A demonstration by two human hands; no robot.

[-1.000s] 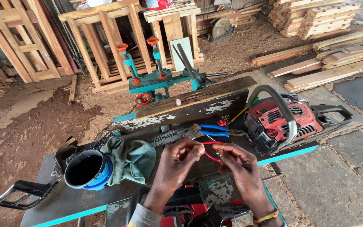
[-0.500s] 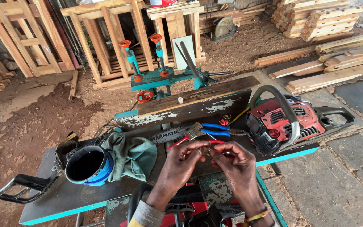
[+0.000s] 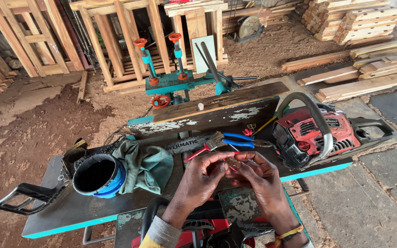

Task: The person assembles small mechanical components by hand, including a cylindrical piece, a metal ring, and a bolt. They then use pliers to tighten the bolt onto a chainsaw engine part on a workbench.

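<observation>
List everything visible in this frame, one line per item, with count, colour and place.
small part: one, pale, pinched between both hands' fingertips; too small to identify
chainsaw: one, red and black, right end of the table
pliers: one, blue handles, table centre beside the chainsaw
brush: one, red handle, left of the pliers
container: one, blue with black inside, table left
cloth: one, green, touching the container's right side
plank: one, dark with worn white paint, along the table's back edge
table: one, dark top with teal edge
woodworking machine: one, teal with red handwheels, behind the table
timber frames: several, pale, background
left hand: one, at the part
right hand: one, at the part
</observation>
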